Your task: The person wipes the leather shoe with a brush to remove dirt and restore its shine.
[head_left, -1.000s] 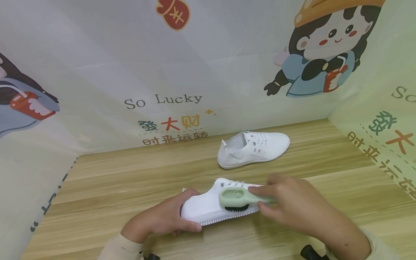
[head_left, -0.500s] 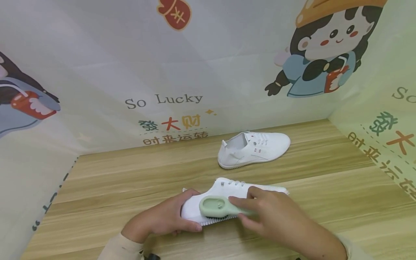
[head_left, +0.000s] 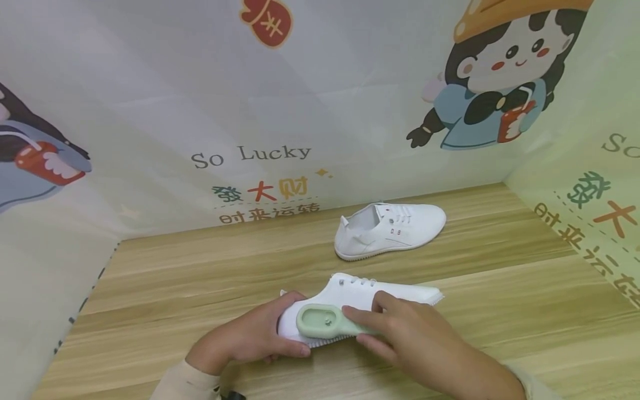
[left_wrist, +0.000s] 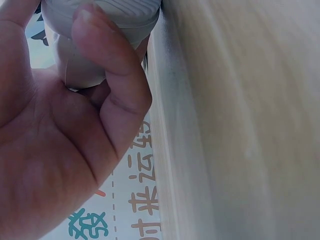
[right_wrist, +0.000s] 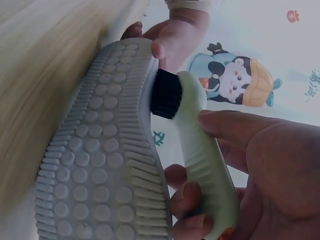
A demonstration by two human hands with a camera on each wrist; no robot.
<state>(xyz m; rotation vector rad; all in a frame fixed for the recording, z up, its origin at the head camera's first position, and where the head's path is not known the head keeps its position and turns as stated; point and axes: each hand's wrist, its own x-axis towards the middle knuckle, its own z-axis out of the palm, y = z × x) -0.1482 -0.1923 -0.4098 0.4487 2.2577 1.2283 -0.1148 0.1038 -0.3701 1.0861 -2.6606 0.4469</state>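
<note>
A white lace-up shoe (head_left: pixel 345 297) is tipped on its side at the front of the table, its studded sole (right_wrist: pixel 100 150) facing the person. My left hand (head_left: pixel 255 333) grips it round the heel, fingers curled underneath in the left wrist view. A pale green brush (head_left: pixel 325 322) lies against the shoe's side near the heel. My right hand (head_left: pixel 405 336) holds its handle, with one finger laid along the back. Black bristles (right_wrist: pixel 167 95) touch the upper just above the sole edge in the right wrist view.
A second white shoe (head_left: pixel 395 230) stands upright behind, toe to the right. The wood-grain tabletop (head_left: pixel 190 278) is bounded by a printed cloth backdrop (head_left: pixel 150 111) at the back and both sides.
The right hand has drawn the brush leftward along the shoe's side, from its middle to near the heel. The left hand and both shoes stay in place.
</note>
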